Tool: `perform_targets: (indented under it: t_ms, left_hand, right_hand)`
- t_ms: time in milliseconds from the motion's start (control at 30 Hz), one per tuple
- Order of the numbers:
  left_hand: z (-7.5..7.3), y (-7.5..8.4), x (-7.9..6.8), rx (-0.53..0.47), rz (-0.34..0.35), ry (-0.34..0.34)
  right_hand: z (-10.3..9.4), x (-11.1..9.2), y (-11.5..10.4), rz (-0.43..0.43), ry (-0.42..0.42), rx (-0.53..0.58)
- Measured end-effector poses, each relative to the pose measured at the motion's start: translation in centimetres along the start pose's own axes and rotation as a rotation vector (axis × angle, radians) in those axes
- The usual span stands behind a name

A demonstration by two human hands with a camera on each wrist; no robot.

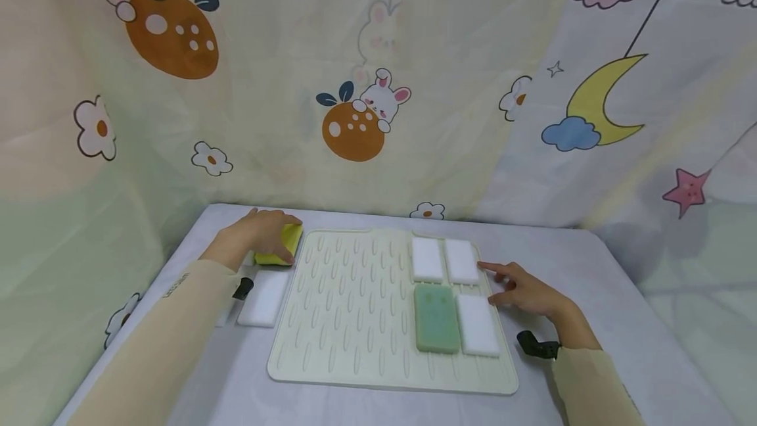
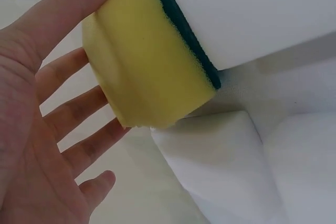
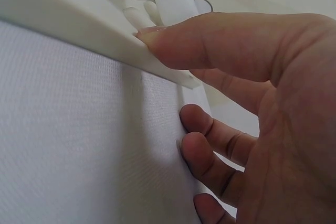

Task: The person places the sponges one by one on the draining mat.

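Note:
My left hand (image 1: 263, 234) pinches a yellow sponge (image 2: 149, 51) with a dark green scouring layer, thumb on one side and fingers on the other. In the head view the sponge is at the table's far left, beside the drying mat (image 1: 349, 307), partly covered by the hand. My right hand (image 1: 526, 288) is at the mat's right edge; its thumb (image 3: 173, 45) rests on the rim in the right wrist view, and it holds nothing. On the mat's right part lie three white sponges (image 1: 478, 324) and one green sponge (image 1: 436, 317).
Left of the mat, more white sponges (image 1: 264, 298) lie on the white-covered table (image 1: 355, 406), some partly hidden by the left arm. A printed curtain (image 1: 461, 51) with rabbits and flowers closes off the back and sides.

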State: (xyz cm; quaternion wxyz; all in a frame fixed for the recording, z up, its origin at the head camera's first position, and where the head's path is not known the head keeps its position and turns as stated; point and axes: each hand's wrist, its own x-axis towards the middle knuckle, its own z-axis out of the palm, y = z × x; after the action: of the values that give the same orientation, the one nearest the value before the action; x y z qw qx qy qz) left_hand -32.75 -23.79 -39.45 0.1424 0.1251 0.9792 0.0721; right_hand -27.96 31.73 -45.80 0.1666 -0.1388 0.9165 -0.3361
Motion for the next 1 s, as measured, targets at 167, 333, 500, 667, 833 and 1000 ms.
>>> perform_targets:
  t_ms: [167,333,500,667,833,1000]
  left_hand:
    - [0.0,0.0,-0.1,0.004,0.021,0.035]
    - [-0.2,0.4,-0.2,0.011,0.034,0.056]
    - [-0.4,0.7,-0.3,0.022,0.036,0.055]
    - [-0.2,1.2,-0.1,0.044,0.057,0.061]
    - [-0.2,1.9,-0.1,0.064,0.088,0.071]
    - [-0.5,3.0,-0.3,0.077,0.097,0.060]
  right_hand:
    - [-0.1,0.2,0.0,-0.001,-0.001,-0.002]
    - [-0.2,0.2,0.1,0.011,-0.006,-0.004]
    - [-0.2,0.0,0.0,0.007,-0.008,0.005]
    - [-0.1,0.0,0.0,0.006,-0.010,0.004]
    - [-0.1,-0.1,0.0,0.000,-0.007,0.009]
    - [-0.1,-0.1,-0.1,-0.008,-0.003,0.008]
